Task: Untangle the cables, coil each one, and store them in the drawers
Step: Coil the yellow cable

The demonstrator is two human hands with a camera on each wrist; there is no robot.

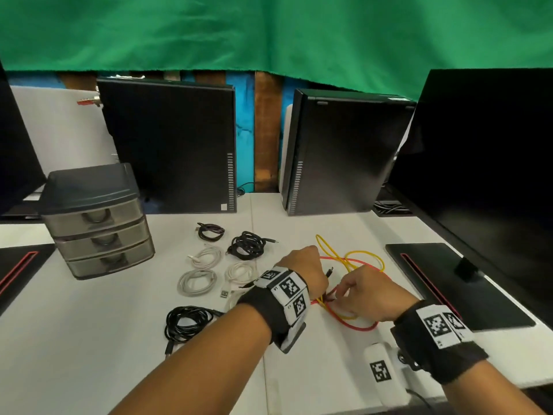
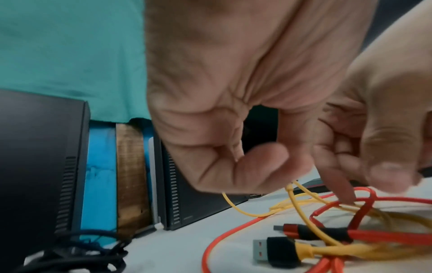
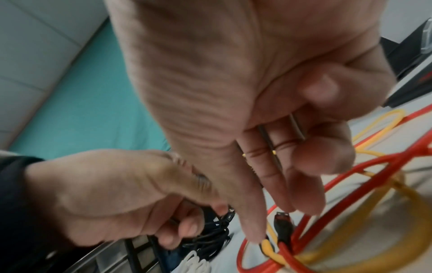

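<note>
The thin yellow rubber cable (image 1: 350,259) lies knotted with the flat red cable (image 1: 359,326) on the white table (image 1: 89,339), right hand (image 1: 368,292) pinching their crossing, left hand (image 1: 302,269) curled around a dark plug; tugging could tighten the knot.

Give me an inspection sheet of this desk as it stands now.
Surface: white tabletop, bare near the front left.
Job's things: grey three-drawer plastic organiser, all drawers shut; coiled black and white cables lie beside it.
Clutter: white tagged device at the front edge.
Grippers: left hand holds a thin yellow cable; right hand fingers the tangle, grip unclear.
Cables: yellow cable and orange-red cable still intertwined.
Surroundings: two black computer towers, dark monitor, green cloth.
</note>
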